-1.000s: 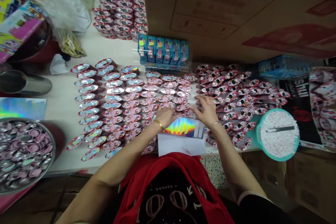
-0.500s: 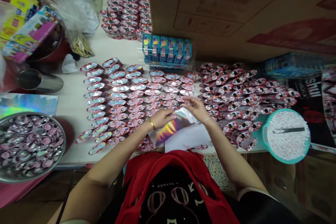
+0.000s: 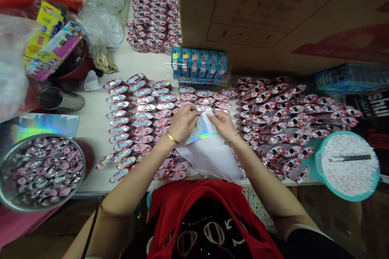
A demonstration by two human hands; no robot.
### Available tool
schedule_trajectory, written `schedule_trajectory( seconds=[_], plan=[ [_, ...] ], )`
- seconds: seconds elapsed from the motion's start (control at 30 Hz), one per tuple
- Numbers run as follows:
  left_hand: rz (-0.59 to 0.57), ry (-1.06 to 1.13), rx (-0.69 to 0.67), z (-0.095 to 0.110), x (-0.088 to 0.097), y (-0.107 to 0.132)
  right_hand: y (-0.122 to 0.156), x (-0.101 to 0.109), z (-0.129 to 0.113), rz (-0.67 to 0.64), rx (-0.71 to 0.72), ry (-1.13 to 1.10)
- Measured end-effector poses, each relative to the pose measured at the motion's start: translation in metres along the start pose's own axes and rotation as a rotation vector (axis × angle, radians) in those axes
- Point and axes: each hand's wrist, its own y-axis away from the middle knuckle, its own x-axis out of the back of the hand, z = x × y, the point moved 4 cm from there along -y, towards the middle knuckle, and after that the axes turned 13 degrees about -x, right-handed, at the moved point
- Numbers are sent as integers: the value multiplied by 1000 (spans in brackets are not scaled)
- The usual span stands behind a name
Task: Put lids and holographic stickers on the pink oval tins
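Observation:
My left hand (image 3: 184,121) and my right hand (image 3: 223,123) are closed on a holographic sticker sheet (image 3: 202,129), each pinching one side of its far edge. White backing paper (image 3: 212,158) hangs from the sheet toward my body. Both hands hover over rows of small pink and silver oval cups (image 3: 142,113) that cover the white table (image 3: 94,125). A gold bangle is on my left wrist.
A metal bowl (image 3: 39,172) full of pink lids stands at the left, with another holographic sheet (image 3: 39,123) behind it. A teal tub (image 3: 349,166) of white granules sits at the right. Blue boxes (image 3: 199,62) and a large carton (image 3: 273,16) stand behind. More patterned cups (image 3: 288,109) lie at the right.
The sheet lay flat under my hands at first. Both hands have lifted it off the table and moved it farther away, peeling it up from the white backing.

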Motion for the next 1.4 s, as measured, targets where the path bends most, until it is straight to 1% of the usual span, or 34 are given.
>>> schedule_trajectory(
  seconds=[0.1,0.2,0.27,0.37,0.43,0.5,0.53,0.57,0.63,0.7,0.73,0.83,0.93,1.03,1.1,1.13,1.2,1.27,1.3,1.33,1.37,1.4],
  plan=[
    [58,-96,0,12,-7,-1,-2,3,-1,14,-4,6],
    [131,-94,22,24,-11,0,-5,9,-2,25,-26,-6],
    [177,-6,-3,35,-12,4,-9,17,-2,34,-38,-17],
    [222,264,-100,49,-12,14,-17,33,-1,60,-58,-35],
    [315,392,-75,46,-8,17,-18,44,-3,71,-73,-43],
    [406,376,12,36,-4,14,-17,50,-5,57,-86,-54],
    [411,325,39,31,-4,9,-15,51,-7,41,-95,-62],
    [379,261,45,26,-5,1,-13,51,-8,23,-103,-70],
    [250,120,24,22,-11,-15,-11,49,-11,0,-104,-86],
    [130,-16,15,22,-20,-28,-11,48,-12,5,-89,-97],
    [92,-76,21,23,-24,-31,-11,49,-12,15,-78,-102],
    [54,-183,36,28,-37,-34,-14,52,-12,58,-64,-109],
    [82,-187,10,34,-49,-29,-17,56,-11,106,-61,-95],
    [183,-128,-66,41,-53,-23,-23,61,-7,122,-42,-60],
    [300,-13,-94,45,-48,-17,-31,69,-3,132,-16,-10],
    [371,74,-85,46,-44,-13,-35,75,-1,153,4,34],
    [529,282,-11,42,-33,-3,-40,89,1,265,74,178],
    [674,475,115,34,-21,10,-36,95,-3,459,191,374],
    [733,552,182,28,-15,18,-30,93,-7,551,261,459],
    [780,617,243,23,-9,27,-22,84,-11,608,328,514],
    [817,669,298,17,-3,37,-13,70,-13,613,381,529],
    [847,709,348,11,3,47,-4,51,-14,557,408,499]
  ],
)
